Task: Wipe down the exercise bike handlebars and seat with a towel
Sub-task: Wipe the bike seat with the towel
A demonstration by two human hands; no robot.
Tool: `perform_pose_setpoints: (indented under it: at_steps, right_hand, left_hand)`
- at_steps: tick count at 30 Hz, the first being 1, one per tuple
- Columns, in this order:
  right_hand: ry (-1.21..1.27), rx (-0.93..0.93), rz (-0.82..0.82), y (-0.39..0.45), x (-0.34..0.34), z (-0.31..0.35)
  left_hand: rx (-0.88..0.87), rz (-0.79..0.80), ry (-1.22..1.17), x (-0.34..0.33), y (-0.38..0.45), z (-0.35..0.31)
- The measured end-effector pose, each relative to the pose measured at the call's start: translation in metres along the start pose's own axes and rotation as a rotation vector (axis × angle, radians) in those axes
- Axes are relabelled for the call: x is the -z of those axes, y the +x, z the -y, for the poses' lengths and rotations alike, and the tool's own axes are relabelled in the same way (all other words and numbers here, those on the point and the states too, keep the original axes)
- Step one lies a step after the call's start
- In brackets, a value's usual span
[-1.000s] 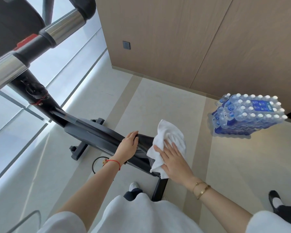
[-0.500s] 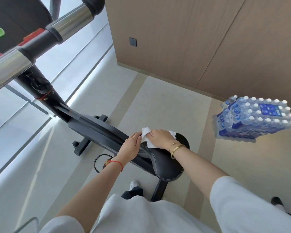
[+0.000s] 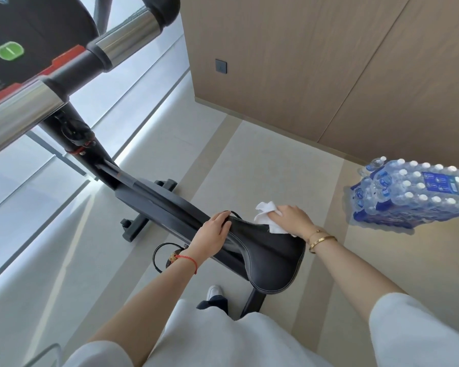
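Left hand [image 3: 212, 234] grips the seat [image 3: 265, 250] nose while the right hand [image 3: 293, 219] presses the towel [image 3: 268, 215] on it; wiping the near end seems next.

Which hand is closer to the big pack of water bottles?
The right hand, pressing the towel on the seat's side facing the water bottle pack. The left hand grips the seat's narrow nose, farther from the pack.

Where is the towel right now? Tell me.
In the head view the white towel lies on the right edge of the black bike seat, under the right hand, just across the seat's nose from the left hand.
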State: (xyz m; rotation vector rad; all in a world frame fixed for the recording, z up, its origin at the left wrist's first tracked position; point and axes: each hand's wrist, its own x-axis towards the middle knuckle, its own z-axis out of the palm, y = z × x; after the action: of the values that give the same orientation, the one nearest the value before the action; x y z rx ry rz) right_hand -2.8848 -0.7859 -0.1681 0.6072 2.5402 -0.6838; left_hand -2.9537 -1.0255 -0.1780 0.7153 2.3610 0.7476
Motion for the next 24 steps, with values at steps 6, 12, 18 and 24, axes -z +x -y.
perform_pose_setpoints:
  at_steps: [6, 12, 18, 24]
  right_hand:
    - [0.216, -0.122, -0.089, -0.013, -0.006, -0.008]
    - [0.425, -0.001, -0.37, -0.06, -0.049, -0.027]
    - [0.219, 0.118, -0.46, -0.092, -0.09, -0.031]
    - [-0.213, 0.21, -0.284, -0.063, -0.052, -0.02]
  left_hand:
    - [0.006, -0.006, 0.005, 0.0, -0.001, -0.001]
    - [0.01, -0.031, -0.027, -0.003, -0.001, 0.002]
    - [0.008, -0.049, -0.03, -0.005, -0.002, 0.001]
    - [0.005, -0.048, -0.02, -0.006, -0.001, 0.003]
